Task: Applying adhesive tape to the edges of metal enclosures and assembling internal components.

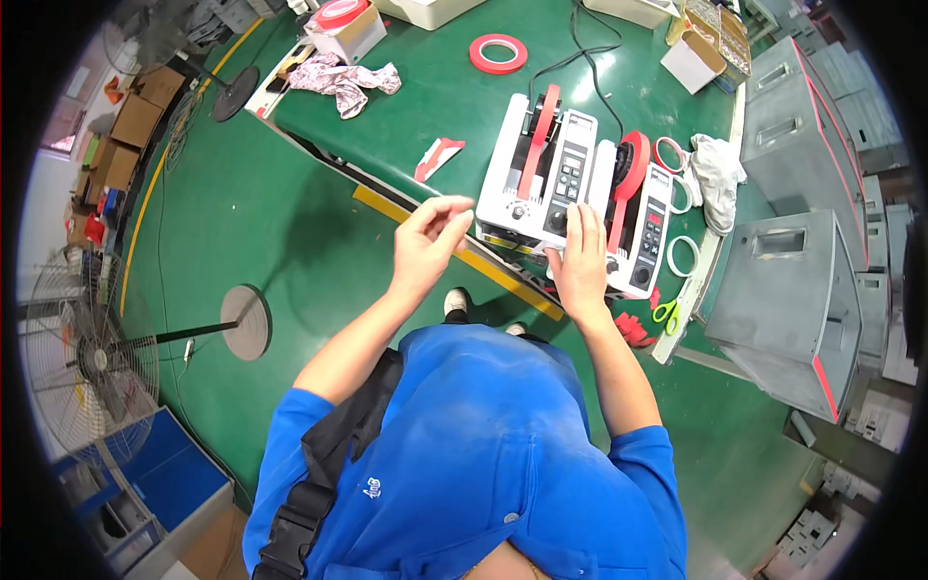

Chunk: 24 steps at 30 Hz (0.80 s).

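Two white electric tape dispensers stand side by side at the table's near edge. The left dispenser (535, 179) carries a roll of red tape (544, 126); the right dispenser (642, 232) has its own red roll (633, 164). My left hand (425, 246) is in the air just left of the left dispenser, fingers loosely bent, a small gap to the thumb, nothing visible in it. My right hand (580, 261) reaches over the front of the dispensers, between their control panels. Its fingers are stretched and the thumb stands apart. Whether the fingertips touch the casing I cannot tell.
Green-yellow scissors (665, 314) and red tape scraps (633, 331) lie at the table's right corner. Tape rings (682, 256) and a white glove (715, 179) lie along the right edge. A red tape roll (498, 54) and patterned cloth (345, 82) lie farther back. Grey metal cabinets (788, 290) stand right.
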Each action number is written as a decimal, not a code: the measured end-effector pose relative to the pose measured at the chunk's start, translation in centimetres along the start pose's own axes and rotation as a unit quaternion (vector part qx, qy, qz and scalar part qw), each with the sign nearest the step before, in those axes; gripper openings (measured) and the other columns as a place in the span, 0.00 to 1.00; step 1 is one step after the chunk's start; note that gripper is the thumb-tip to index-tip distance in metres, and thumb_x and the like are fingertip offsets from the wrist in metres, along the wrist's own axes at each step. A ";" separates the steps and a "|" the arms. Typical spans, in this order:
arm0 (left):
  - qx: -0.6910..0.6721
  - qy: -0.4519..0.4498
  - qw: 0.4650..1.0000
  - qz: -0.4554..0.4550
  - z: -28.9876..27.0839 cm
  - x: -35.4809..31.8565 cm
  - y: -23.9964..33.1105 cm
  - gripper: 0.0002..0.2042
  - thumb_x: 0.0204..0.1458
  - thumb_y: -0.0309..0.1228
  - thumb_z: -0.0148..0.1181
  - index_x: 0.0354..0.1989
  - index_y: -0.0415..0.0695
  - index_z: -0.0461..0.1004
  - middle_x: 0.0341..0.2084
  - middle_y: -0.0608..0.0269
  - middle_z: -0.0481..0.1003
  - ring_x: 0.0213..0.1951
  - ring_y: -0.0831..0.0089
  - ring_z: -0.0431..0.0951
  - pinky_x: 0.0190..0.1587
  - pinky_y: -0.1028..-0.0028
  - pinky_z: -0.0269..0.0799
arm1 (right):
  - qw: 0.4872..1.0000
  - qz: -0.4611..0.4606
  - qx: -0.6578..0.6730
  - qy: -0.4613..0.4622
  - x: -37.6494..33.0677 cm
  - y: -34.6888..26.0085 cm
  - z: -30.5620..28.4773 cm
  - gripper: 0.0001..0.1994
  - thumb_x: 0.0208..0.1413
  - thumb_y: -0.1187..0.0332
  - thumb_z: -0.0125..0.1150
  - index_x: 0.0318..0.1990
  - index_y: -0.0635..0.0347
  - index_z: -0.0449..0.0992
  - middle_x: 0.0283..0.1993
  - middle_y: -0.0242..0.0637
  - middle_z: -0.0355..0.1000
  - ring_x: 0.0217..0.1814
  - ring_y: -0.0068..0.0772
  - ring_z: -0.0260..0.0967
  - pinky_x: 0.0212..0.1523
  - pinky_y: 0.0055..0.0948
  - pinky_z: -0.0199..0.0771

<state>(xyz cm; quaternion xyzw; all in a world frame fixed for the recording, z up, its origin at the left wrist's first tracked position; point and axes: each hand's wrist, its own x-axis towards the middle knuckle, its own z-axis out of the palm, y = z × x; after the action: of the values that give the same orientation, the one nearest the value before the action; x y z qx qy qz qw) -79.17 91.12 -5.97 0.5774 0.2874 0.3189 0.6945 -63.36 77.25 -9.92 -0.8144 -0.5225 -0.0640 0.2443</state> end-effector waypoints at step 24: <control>-0.288 -0.262 0.874 0.291 12.1 -19.3 12.5 0.08 0.38 0.21 0.62 0.22 0.37 0.67 0.13 0.61 0.67 0.09 0.77 0.59 0.11 0.80 0.49 | 0.975 -0.020 0.215 -0.049 -15.5 5.5 -2.1 0.20 0.41 0.79 0.54 0.46 0.65 0.64 0.48 0.48 0.60 0.51 0.47 0.58 0.51 0.37 0.58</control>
<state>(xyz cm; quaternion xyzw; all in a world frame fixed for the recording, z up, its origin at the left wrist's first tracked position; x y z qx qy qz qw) -83.41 70.32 8.95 0.4718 -0.1902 0.4126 0.7556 -65.11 61.72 -15.48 -0.7342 -0.5519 0.0846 0.3863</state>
